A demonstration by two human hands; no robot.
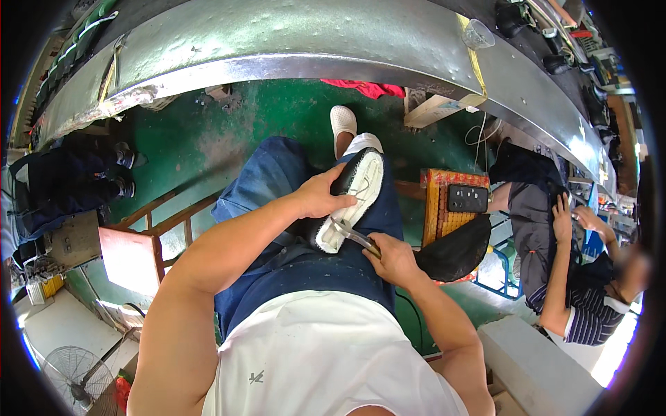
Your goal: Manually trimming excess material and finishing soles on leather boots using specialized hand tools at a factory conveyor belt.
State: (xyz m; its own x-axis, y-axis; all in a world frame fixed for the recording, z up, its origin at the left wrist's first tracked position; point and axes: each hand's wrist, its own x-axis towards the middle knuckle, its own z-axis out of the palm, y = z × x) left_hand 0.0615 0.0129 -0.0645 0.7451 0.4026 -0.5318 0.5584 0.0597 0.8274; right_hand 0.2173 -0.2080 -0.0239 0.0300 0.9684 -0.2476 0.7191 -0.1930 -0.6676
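Black shoe lies sole-up on the lap, left hand gripping its side. Right hand, at five o'clock, clenches a metal tool on the sole, seemingly mid-prying; levering needs a steady hold.

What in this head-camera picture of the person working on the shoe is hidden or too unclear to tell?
- Shoe upper: faces away; only the white sole side shows.
- Metal tool: its handle is buried in the right hand, and its tip merges with the sole.
- Left hand fingertips: curled around the shoe's far side.
- Small clear cup on the metal conveyor: too small to see contents.
- Co-worker at right: bent and darkened by the fisheye rim.
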